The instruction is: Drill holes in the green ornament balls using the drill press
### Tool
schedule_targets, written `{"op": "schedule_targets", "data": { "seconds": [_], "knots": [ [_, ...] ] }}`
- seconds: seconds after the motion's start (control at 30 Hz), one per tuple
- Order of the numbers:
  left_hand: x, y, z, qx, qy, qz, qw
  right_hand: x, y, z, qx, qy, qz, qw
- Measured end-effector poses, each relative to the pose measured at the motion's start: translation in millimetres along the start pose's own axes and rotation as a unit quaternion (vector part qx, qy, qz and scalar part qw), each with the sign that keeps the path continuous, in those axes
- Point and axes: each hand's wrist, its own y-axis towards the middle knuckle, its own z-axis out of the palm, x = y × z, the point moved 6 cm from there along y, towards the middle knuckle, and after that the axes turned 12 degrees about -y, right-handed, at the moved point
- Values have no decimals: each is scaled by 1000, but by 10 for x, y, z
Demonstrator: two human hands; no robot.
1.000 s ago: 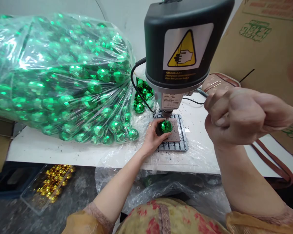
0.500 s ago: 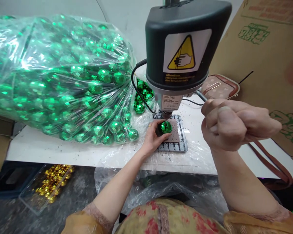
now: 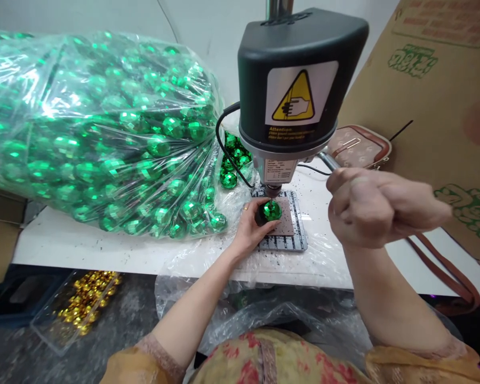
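My left hand [image 3: 251, 226] grips a shiny green faceted ball [image 3: 272, 212], thumb and fingers around its left side. The ball rests on a brownish square pad [image 3: 287, 228] on the slotted metal base [image 3: 300, 242] of a small drill press [image 3: 292, 106]. Right above the ball is the chuck [image 3: 273, 189], with the bit at the ball's top; how deep it reaches I cannot tell. My right hand [image 3: 384, 208] is closed around the metal feed lever [image 3: 328, 160] at the press's right side; most of the lever is hidden in the fist.
A big clear bag of green balls [image 3: 116, 138] fills the table's left side. More loose green balls [image 3: 230, 178] sit behind the base. To the right are a beige pouch [image 3: 358, 146] and a cardboard box [image 3: 432, 106]. A clear bin of gold balls [image 3: 84, 304] stands lower left. Dark shavings dot the table.
The drill press head sits slightly lower and further left in view. My right hand on the lever has shifted a little left. My left hand keeps its hold on the ball.
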Motion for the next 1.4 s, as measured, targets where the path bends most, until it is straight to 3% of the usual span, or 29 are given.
{"op": "schedule_targets", "data": {
  "seconds": [0.03,0.2,0.33,0.47,0.5,0.57,0.67,0.73,0.8,0.87,0.93,1.03,1.07,1.17,1.27,1.4],
  "knots": [
    [0,-2,-1,-2,1,-2,1000,72,66,-26,-40,10,8,999],
    [29,0,-4,-13,5,-15,1000,266,502,92,-85,46,50,994],
    [0,-7,-22,-28,1,-10,1000,232,712,210,-19,55,59,997],
    [-245,-242,-92,-61,60,26,996,215,738,225,3,62,54,997],
    [-333,-356,-70,-36,71,47,996,215,736,223,-1,62,52,997],
    [-504,-655,46,70,90,109,987,211,735,220,-12,65,52,996],
    [-640,-1198,234,222,183,227,930,198,738,239,-18,72,53,996],
    [-628,-1465,291,267,258,285,883,191,739,243,-28,88,54,994],
    [-591,-1543,266,277,275,302,870,192,739,241,-35,103,50,993],
    [-583,-1397,151,243,244,297,890,186,739,245,-30,103,56,993],
    [-576,-1033,-49,160,225,274,921,186,740,240,-28,102,58,993],
    [-397,-237,-415,12,301,121,946,190,743,229,-31,108,50,992],
    [-296,23,-519,-15,332,52,942,190,743,228,-30,107,46,993],
    [-73,638,-682,-47,359,-16,932,165,739,233,-26,103,53,993],
    [165,947,-750,-51,357,-70,930,150,738,228,-28,114,48,992],
    [242,970,-848,-81,278,-84,953,137,745,209,-35,102,47,993]
  ]
}}
